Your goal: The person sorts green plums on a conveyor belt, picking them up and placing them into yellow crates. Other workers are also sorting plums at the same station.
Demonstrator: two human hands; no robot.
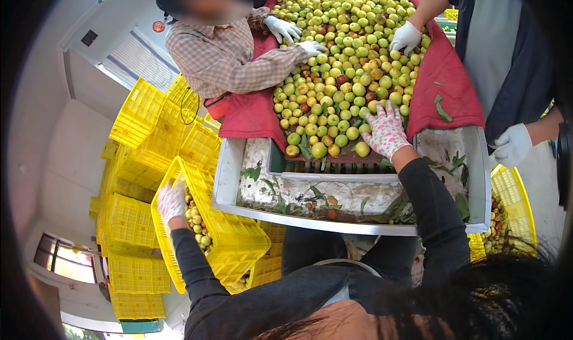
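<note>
My right hand [387, 132], in a white glove with pink spots, lies with fingers spread on the near end of a heap of small green-yellow fruits [344, 89], apparently jujubes. Some of them are reddish brown. The heap rests on a sorting table lined with red padded cloth [452, 94]. On the left, my left hand [172, 201] in a matching glove is at the upper part of a tilted yellow plastic crate [233, 232]. Similar fruits [197, 221] lie inside this crate. Motion blurs the left hand, and its fingers cannot be made out.
Leaves and debris litter the metal-rimmed trough [286, 197] before me. Two co-workers' gloved hands [312, 48] [406, 37] touch the fruits. Another gloved hand [513, 145] hangs at right, near a yellow crate of fruit [515, 206]. Yellow crates [134, 219] are stacked at left.
</note>
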